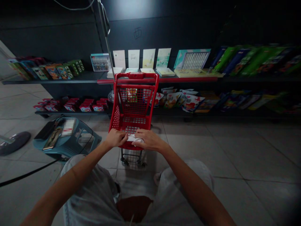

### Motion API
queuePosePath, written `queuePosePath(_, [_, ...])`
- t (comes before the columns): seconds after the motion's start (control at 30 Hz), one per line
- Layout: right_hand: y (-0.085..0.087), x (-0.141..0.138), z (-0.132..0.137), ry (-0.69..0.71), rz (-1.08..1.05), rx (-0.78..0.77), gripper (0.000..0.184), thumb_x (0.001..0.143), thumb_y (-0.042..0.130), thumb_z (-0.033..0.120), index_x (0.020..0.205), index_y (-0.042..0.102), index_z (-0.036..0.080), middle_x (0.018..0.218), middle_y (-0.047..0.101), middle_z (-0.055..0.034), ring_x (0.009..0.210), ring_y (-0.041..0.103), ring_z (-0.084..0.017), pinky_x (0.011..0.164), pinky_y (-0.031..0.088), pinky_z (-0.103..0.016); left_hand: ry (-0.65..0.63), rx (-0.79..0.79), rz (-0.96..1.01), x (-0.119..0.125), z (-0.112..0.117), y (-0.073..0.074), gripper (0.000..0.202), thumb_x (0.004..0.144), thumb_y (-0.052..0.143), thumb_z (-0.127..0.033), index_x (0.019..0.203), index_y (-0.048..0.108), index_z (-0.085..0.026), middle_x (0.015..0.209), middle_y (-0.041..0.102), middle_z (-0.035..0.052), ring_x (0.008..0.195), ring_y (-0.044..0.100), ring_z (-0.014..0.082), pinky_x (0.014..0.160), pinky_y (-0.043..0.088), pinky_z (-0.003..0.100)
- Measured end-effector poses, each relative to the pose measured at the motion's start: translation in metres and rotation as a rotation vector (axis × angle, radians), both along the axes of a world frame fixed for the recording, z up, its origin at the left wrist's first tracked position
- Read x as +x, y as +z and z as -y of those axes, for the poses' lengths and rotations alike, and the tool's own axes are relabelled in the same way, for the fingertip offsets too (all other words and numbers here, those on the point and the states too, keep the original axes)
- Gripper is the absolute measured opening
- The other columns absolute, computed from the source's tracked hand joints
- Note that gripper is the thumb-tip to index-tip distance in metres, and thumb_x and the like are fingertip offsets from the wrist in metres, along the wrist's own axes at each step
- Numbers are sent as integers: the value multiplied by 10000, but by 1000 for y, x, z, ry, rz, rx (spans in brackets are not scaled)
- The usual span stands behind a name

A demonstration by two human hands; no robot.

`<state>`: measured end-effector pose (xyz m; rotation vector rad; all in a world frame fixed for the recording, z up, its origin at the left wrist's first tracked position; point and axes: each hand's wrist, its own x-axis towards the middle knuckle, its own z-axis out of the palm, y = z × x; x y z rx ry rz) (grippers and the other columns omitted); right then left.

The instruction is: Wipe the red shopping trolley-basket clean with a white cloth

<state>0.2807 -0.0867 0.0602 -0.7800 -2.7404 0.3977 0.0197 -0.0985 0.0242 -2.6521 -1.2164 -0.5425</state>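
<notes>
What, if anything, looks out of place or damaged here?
No spill or damage stands out. Only a pixelated patch on the stool, left of the cart, looks odd: it obscures what lies there.

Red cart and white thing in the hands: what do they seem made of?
Red cart: body probably moulded plastic, slightly glossy; uniform colour and neat perforations suggest it. White thing: likely cloth or tissue, matt; it looks crumpled, weave unclear.

The character 西 (137, 33) on the dark back panel (169, 33)
</notes>
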Motion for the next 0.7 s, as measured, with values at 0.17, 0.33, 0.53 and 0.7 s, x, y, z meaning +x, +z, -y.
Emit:
queuePosePath(0.17, [-7, -7, -1, -63, 47, 53, 219, 1055, 547, 332, 1017, 692, 172, 1084, 689, -82, 1002, 627, -181, 895, 448, -280, -168, 86, 32, -7, -3, 2, 471, 1033, 450, -264, 586, 573, -184, 539, 621, 1, 443, 484, 99, 508, 231, 323])
queuePosePath(0.33, [-6, -12, 1, -124, 19, -15, 169, 983, 620, 282, 1116, 638, 180, 1082, 719, -68, 978, 657, -182, 854, 448, -273, -242, 158, 59, -13, -4, 4, 460, 1019, 464, -239, 566, 529, -195, 500, 560, -17, 436, 470, 99, 501, 267, 319])
queuePosePath(0.53, [2, -20, 6, -126, 137, 6, 272, 1002, 567, 311, 1220, 650, 171, 1193, 727, -100, 1041, 689, -218, 870, 472, -298, -263, 152, 58, -17, -3, 2, 449, 1023, 450, -247, 582, 521, -202, 509, 552, -15, 449, 479, 105, 509, 311, 300])
queuePosePath(0.7, [3, -28, 8, -122, 227, 47, 263, 1020, 525, 346, 1120, 699, 176, 1151, 727, -100, 1042, 688, -224, 868, 490, -296, -269, 149, 50, -24, -5, 1, 462, 1034, 425, -249, 586, 525, -200, 512, 553, -12, 447, 477, 102, 510, 319, 294])
